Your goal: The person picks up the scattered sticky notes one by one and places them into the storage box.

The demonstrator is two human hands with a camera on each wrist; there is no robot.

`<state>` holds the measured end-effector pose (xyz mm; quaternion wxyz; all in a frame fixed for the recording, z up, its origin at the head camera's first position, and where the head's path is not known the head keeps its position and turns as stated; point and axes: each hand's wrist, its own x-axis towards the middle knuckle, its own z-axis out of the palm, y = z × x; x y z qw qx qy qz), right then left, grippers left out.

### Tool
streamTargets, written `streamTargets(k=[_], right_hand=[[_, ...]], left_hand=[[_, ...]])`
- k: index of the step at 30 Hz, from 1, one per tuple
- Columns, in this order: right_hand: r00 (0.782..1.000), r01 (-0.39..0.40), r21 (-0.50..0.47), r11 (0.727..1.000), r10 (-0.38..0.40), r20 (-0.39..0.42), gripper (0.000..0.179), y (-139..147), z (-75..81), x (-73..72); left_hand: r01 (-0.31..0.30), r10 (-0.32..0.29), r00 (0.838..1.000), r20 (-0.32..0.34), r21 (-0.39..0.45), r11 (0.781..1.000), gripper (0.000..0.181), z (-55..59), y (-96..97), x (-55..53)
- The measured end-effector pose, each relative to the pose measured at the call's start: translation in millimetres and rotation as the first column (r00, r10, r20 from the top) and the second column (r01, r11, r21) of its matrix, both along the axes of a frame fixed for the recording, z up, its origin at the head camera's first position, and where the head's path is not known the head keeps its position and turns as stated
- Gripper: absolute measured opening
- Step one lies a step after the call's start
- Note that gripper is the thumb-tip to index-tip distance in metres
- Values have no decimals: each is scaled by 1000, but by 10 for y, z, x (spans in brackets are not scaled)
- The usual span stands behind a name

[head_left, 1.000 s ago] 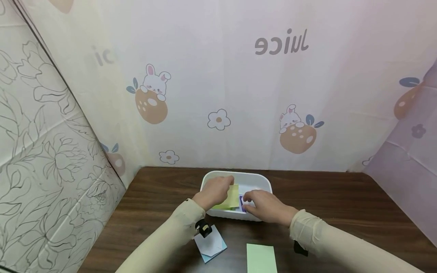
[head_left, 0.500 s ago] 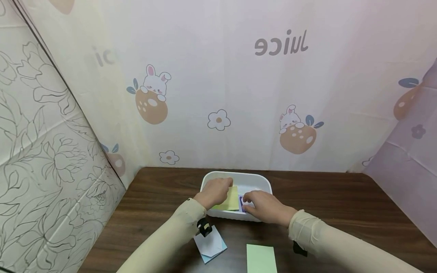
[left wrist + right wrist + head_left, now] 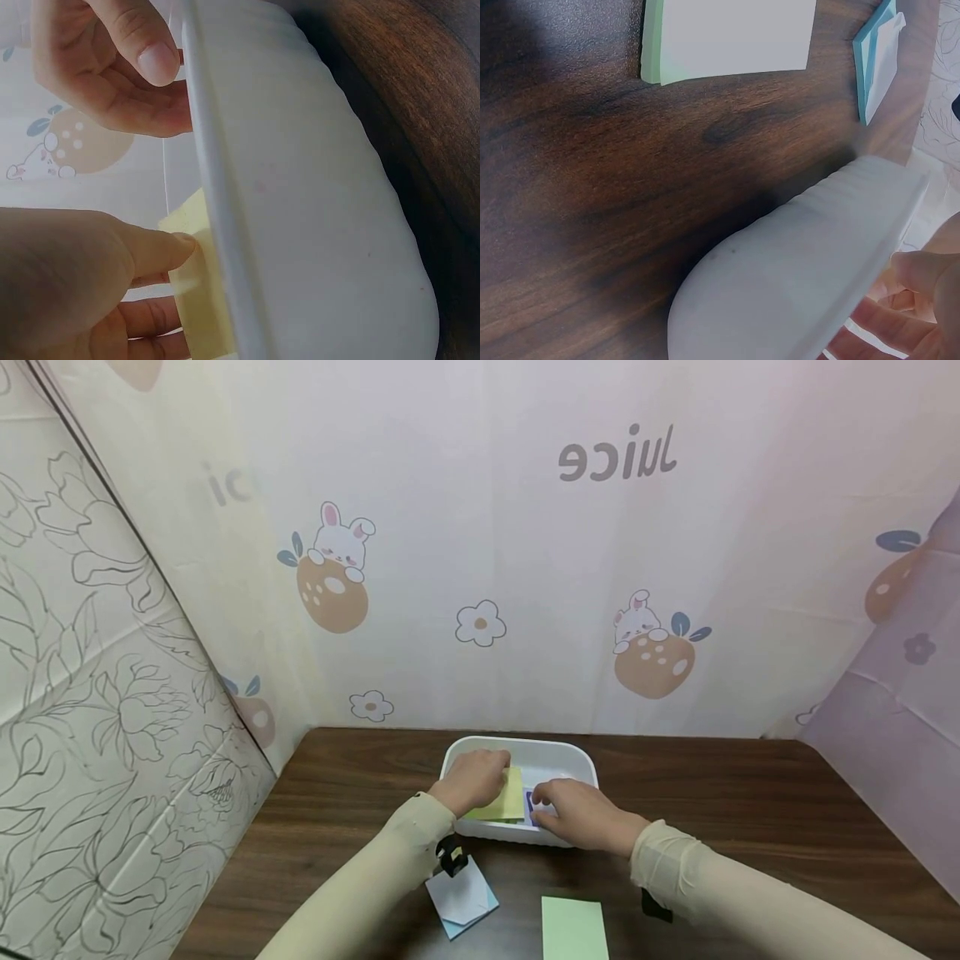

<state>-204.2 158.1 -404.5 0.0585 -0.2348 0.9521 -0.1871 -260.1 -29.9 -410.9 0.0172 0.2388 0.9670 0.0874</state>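
Note:
A white plastic bin [image 3: 517, 832] stands at the far middle of the table. My left hand [image 3: 474, 779] reaches into its left part and pinches a yellow sticky note pad [image 3: 201, 300], thumb on the near face and fingers behind it. My right hand [image 3: 588, 817] is bent over the bin's right front rim. Its fingers are loosely curled, and a gap shows between thumb and forefinger. Close to these fingertips lies a white and purple item [image 3: 529, 810], partly hidden by the hand. In the right wrist view the bin's wall [image 3: 780, 277] covers the right fingertips.
A light green sticky note pad [image 3: 574, 929] lies near the table's front. Left of it is a blue pad with a white sheet on top [image 3: 463, 897], below the left wrist. A patterned curtain [image 3: 480, 527] hangs behind the dark wooden table [image 3: 705, 793].
The yellow sticky note pad has shifted slightly left and lower in the bin, with the left hand on it. The right hand has barely moved.

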Motion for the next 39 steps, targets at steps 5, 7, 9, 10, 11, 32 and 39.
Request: streamTargets(k=[5,7,9,10,11,32,39], right_hand=[[1000,-2,-6,1000,2,11,24,-8,-14,-11],[1000,-3,-5,1000,3,13,24,-11,-16,-17],[1000,-3,-4,1000,3,15,23,-16,-17,-20],[1000,-3,-4,1000,3,15,23,-18,-17,-22],[1000,-2,-4,1000,2,17,23,-21,-15,-22],[1000,-8,8,1000,8,14,20,-52,-26,-12],[1000,-16,8,1000,16,8,20,-48,-13,3]], left_hand=[[0,0,1000,-17,-3,1000,9,4,-12,-11],[0,0,1000,-30,-2,1000,11,-1,-20,-15],[1,-2,999,-33,-5,1000,11,-4,-28,-16],[2,-3,999,-32,-9,1000,11,-3,-29,-17],[2,-2,1000,-28,-14,1000,12,-7,-29,-21],[-2,4,996,94,-23,1000,21,-8,-47,-15],[-13,16,993,116,-24,1000,22,-16,-52,-14]])
